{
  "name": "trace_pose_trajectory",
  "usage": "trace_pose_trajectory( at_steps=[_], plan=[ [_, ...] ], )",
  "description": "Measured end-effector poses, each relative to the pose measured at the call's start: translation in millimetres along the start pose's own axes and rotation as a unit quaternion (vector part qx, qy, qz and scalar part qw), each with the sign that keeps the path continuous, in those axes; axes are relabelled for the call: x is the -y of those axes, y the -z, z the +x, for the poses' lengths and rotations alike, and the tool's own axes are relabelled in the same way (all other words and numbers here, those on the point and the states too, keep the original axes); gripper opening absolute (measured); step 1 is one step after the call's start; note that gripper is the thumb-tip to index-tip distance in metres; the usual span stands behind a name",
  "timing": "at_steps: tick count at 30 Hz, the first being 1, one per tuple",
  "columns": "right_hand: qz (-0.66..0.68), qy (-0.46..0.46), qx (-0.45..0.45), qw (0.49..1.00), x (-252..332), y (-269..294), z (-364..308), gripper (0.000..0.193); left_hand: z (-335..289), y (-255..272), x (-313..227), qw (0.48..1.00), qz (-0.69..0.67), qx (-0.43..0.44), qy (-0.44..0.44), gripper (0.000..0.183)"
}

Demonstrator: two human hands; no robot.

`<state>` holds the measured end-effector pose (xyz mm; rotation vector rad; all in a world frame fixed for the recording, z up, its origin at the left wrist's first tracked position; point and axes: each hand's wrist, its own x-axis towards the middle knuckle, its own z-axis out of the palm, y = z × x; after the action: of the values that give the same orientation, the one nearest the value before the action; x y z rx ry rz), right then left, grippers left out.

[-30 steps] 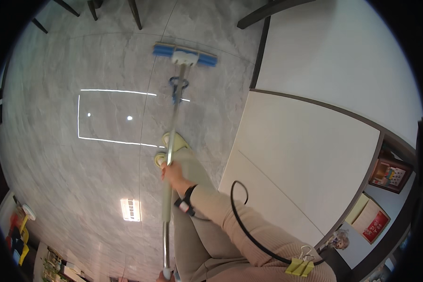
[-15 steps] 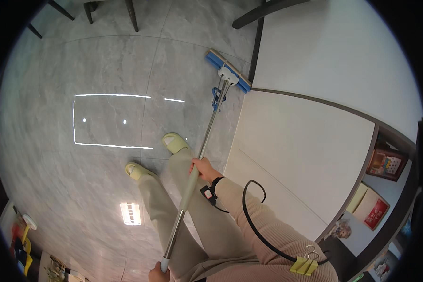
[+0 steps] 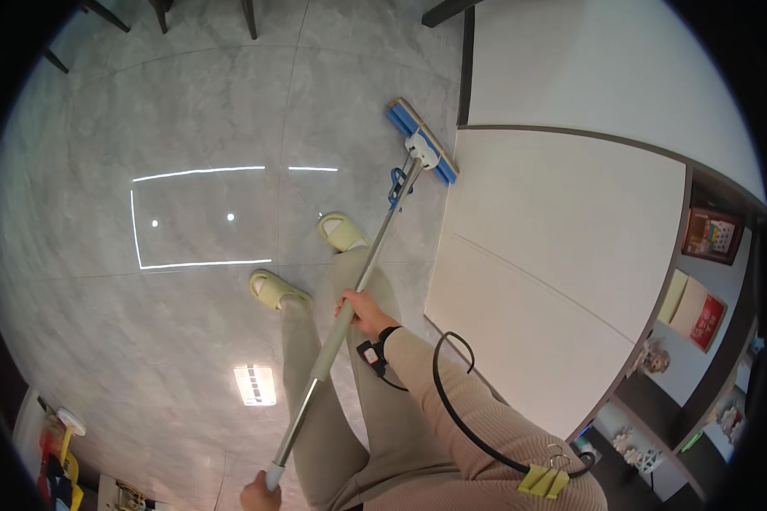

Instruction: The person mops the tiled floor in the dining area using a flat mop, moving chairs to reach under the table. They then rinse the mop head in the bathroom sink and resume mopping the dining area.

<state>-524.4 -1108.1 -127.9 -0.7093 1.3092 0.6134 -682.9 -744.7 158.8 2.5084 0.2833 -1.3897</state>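
A sponge mop [image 3: 382, 226] with a steel pole slants across my body. Its blue mop head [image 3: 422, 143] lies on the grey floor, the right end close against the base of a white cabinet. My right hand [image 3: 364, 312] is wrapped round the pale grip sleeve midway along the pole. Lower down, my left hand [image 3: 260, 492] closes round the pole's end cap, partly cut off by the frame's edge. A blue lever [image 3: 398, 187] hangs beside the pole just behind the head.
White cabinet panels [image 3: 554, 221] line the right side, with open shelves [image 3: 699, 294] of ornaments beyond. Dark chair legs [image 3: 249, 19] stand at the far left. My feet wear pale green slippers [image 3: 341, 232]. Yellow and red items [image 3: 64, 456] sit at the lower left.
The view has shifted. Along the cabinet, the mop head has come back from the dark corner strip toward me. Both hands keep their hold on the pole.
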Motion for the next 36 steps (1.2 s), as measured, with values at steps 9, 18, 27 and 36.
trace_pose_trajectory(
  at_steps=[9,18,27,36],
  plan=[
    [0.152,-0.092,-0.032,0.984,-160,-141,-43,0.011,-84,121,126,0.947,0.246,-0.095,0.182,0.023],
    [0.014,-0.312,0.101,0.945,-284,-291,-147,0.017,-246,127,223,0.909,0.237,-0.195,0.282,0.042],
    [0.027,-0.011,0.069,0.997,-146,-176,-12,0.005,-74,0,121,0.977,-0.09,-0.139,0.135,0.015],
    [-0.144,0.162,-0.031,0.976,108,-151,65,0.018,65,35,-45,0.976,-0.137,-0.165,0.039,0.017]
  ],
)
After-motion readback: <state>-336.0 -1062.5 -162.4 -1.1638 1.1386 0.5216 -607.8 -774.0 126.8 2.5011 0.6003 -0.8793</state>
